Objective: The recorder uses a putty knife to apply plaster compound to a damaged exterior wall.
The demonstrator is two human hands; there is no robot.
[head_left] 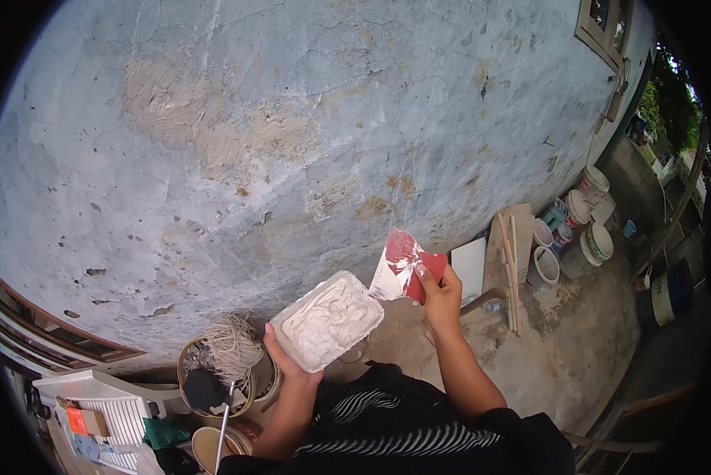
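Note:
My left hand (pixel 290 360) grips a rectangular plastic tub (pixel 331 320) from its lower left side, the thumb up along its wall. Thick white paste, like wall putty, fills the tub with an uneven, stirred surface. In my right hand (pixel 441 297) is a red putty spreader (pixel 425 273), its wide blade smeared with white paste. The blade's lower corner is beside the tub's right rim; whether they touch I cannot tell. Ahead of both hands rises a pale blue, cracked wall (pixel 308 158), with a rough beige patch (pixel 189 119) at upper left.
Several buckets (pixel 545 265) stand along the wall's foot at right, near a leaning board (pixel 498 253) and wooden sticks (pixel 514 285). At lower left are a basket with a string mop (pixel 233 344) and a white plastic chair (pixel 106 400) holding small items. The floor (pixel 561 348) is stained concrete.

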